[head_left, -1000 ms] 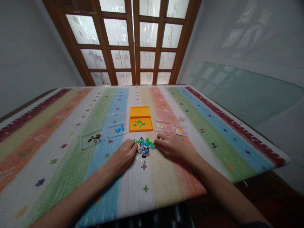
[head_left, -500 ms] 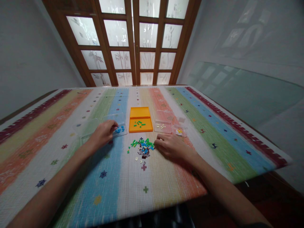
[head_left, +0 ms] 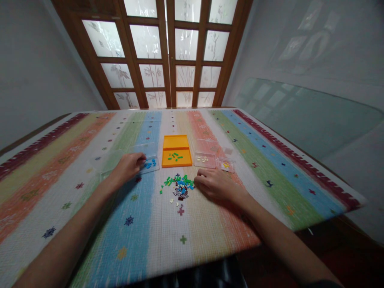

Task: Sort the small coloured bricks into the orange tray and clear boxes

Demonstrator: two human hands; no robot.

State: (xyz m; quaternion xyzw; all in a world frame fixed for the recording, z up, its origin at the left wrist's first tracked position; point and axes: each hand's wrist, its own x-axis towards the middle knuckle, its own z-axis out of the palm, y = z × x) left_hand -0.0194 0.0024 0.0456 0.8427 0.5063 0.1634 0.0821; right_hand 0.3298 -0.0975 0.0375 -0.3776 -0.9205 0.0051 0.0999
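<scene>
Now, in the head view, your left hand (head_left: 127, 166) is seemingly working at the clear box (head_left: 152, 170) of blue pieces (head_left: 154, 163), ten o'clock from the mixed pile (head_left: 181, 188); your right hand (head_left: 214, 184) is resting at its three o'clock. Both are curling fingers together; whether they're pinching anything, I cannot tell. Small pieces are probably demanding delicacy next.

Dim o/all, backlit via bright door panes (head_left: 145, 42), faint glare on R wall (head_left: 330, 52), wide-angle stretch nr edges.
</scene>
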